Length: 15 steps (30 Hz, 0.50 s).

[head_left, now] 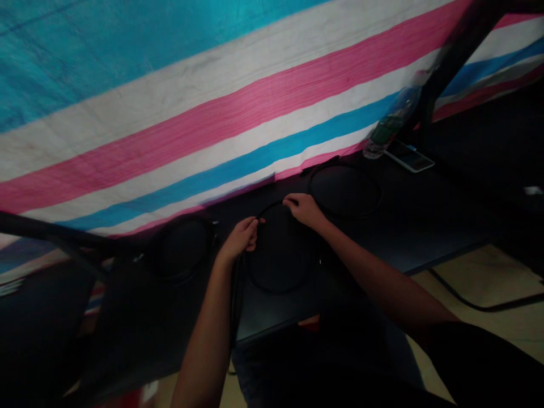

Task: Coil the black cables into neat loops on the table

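A black cable (278,292) forms a loop over the dark tabletop in front of me. At the loop's upper left, my left hand (243,238) is closed round the cable. My right hand (302,207) pinches the same cable at the top of the loop, a short way right of the left hand. Part of the cable also hangs down beside my left forearm. Another coiled black cable (379,195) lies just right of my right hand, and one more dark coil (181,277) rests left of my left hand.
A striped plastic sheet (212,122) hangs behind the black table (408,249). At the back right, a clear bottle (385,130) leans near a phone (410,157). Black frame bars (454,51) slant up at the right. The table's front edge is close to my body.
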Available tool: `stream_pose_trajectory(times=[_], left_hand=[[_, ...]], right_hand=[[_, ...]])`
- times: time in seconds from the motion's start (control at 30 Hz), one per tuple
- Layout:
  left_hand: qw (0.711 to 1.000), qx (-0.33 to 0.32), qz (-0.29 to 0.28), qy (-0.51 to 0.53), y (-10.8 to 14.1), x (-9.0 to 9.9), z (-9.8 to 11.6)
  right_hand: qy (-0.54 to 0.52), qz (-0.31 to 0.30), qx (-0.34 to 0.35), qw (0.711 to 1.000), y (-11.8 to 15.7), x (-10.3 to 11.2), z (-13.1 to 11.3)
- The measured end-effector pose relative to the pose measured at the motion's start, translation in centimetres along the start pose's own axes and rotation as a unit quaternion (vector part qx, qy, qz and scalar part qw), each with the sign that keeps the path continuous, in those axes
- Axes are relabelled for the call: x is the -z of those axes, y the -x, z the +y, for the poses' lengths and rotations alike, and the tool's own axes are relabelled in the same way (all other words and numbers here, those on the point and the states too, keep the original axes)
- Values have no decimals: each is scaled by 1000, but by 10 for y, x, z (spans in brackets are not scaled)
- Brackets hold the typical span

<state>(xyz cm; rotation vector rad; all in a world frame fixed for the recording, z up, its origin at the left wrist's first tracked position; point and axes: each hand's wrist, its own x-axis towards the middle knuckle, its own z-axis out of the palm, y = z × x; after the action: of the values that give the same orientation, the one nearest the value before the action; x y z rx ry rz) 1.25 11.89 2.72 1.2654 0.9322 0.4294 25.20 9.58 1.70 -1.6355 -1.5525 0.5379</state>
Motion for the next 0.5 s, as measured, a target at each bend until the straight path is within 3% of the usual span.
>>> stream_pose_trajectory(times=[0.07, 0.13, 0.2, 0.3, 0.5], left_hand=[[1000, 3, 5, 31, 1, 4, 0], [999, 4, 16, 35, 0, 7, 0], [999, 1, 29, 27, -1, 7, -1], [999, -8, 42, 16, -1, 5, -3], [997, -22, 3, -74, 0, -1, 1]], right_hand=[[20, 70, -39, 997, -5, 12, 11], [37, 85, -66, 994, -7, 21, 17], [55, 58, -58, 995, -6, 23, 16], [71, 1, 7, 997, 0, 18, 6], [47, -75, 100, 991, 11, 6, -8]])
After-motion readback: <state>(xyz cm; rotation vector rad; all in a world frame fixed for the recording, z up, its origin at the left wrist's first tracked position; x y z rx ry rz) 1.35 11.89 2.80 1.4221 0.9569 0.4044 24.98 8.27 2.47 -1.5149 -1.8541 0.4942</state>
